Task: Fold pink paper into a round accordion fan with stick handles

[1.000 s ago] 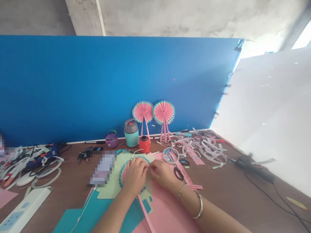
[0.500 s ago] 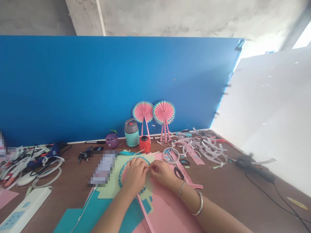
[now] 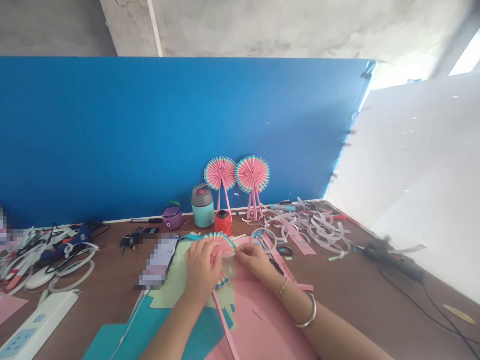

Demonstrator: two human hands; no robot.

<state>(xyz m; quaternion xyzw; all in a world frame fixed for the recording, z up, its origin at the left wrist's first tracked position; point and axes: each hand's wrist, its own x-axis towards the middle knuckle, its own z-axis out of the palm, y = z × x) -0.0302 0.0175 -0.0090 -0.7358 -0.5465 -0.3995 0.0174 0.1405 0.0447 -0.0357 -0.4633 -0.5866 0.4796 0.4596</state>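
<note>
A pleated pink paper fan (image 3: 224, 242) with a teal-edged rim lies partly beneath my left hand (image 3: 202, 261). That hand's fingers curl over its middle and hold it. My right hand (image 3: 254, 258) pinches the fan's right edge between thumb and fingertips. Below my left hand a long pink paper strip (image 3: 225, 322) runs toward me. Pale green (image 3: 170, 292), teal (image 3: 150, 332) and pink paper sheets (image 3: 262, 312) lie underneath. The fan's centre is hidden by my left hand.
Two finished-looking pink fans (image 3: 253, 174) lean on the blue partition (image 3: 112, 140). Near them stand a turquoise flask (image 3: 203, 212), red pot (image 3: 224, 223) and purple cup (image 3: 172, 217). A tape roll (image 3: 264, 241), scissors (image 3: 285, 251), white strips (image 3: 322, 227), phone (image 3: 159, 260) and power strip (image 3: 37, 325) surround the paper.
The fan has turned and tilted, so its pleats now show between my hands and its left rim no longer shows. My right hand has moved slightly right; my left hand has shifted slightly left.
</note>
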